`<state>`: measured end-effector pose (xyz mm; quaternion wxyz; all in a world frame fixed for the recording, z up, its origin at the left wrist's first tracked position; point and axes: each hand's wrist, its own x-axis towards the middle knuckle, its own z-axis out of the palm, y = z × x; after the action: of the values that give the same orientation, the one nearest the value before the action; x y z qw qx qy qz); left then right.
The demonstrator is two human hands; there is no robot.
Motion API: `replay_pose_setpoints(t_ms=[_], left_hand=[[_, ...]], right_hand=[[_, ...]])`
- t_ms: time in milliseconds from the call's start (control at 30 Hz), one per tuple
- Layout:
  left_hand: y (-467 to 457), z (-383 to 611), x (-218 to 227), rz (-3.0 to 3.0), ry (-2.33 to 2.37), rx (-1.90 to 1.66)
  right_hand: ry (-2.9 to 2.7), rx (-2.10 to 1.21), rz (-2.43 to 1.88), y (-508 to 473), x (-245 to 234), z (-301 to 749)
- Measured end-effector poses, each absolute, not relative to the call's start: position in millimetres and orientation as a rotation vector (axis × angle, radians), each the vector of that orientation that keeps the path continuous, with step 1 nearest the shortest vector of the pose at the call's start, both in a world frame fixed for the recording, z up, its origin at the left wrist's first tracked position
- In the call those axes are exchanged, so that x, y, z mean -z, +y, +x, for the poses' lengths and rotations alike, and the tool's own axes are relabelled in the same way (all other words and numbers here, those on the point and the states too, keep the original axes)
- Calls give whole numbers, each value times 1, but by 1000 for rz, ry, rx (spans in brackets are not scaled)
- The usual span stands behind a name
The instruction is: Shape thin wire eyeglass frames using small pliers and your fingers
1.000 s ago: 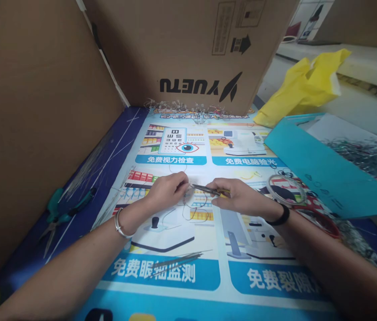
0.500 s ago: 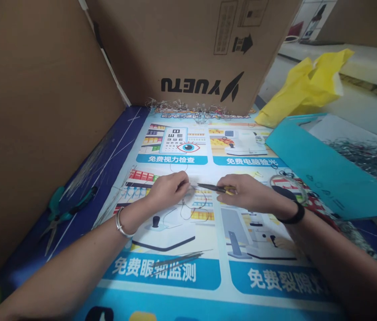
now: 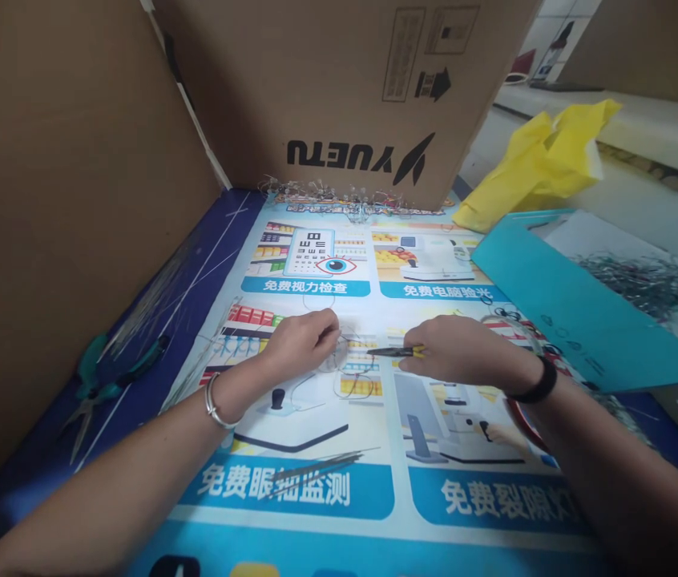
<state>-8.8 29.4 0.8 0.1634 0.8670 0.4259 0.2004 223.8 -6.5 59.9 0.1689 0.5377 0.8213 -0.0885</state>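
My left hand is closed in a pinch over the printed sheet, on a thin wire that curls out in loops below the fingers. My right hand grips needle-nose pliers with dark jaws and yellow handles. The jaws point left toward the pinched fingers, with a gap between. Whether any wire lies in the jaws I cannot tell. Below the hands a small bundle of straight thin wires rests on the sheet.
Teal-handled pliers lie at left near more thin wires. Cardboard walls rise behind and at left. Wire scraps line the back edge. At right stand a blue folder with a wire pile and a yellow bag.
My right hand and the pliers have moved right and slightly down, so the jaws are farther from my left hand. My left hand stays nearly in place, still pinched.
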Motion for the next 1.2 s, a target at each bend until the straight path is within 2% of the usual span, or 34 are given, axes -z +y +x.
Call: replay_pose_setpoints(t_ms=[600, 1200], left_hand=[[29, -8, 2, 2491, 1224, -558], [23, -3, 2, 2597, 1223, -514]], right_hand=[[2378, 298, 1519, 1, -56, 226], [2443, 167, 1554, -5, -51, 220]])
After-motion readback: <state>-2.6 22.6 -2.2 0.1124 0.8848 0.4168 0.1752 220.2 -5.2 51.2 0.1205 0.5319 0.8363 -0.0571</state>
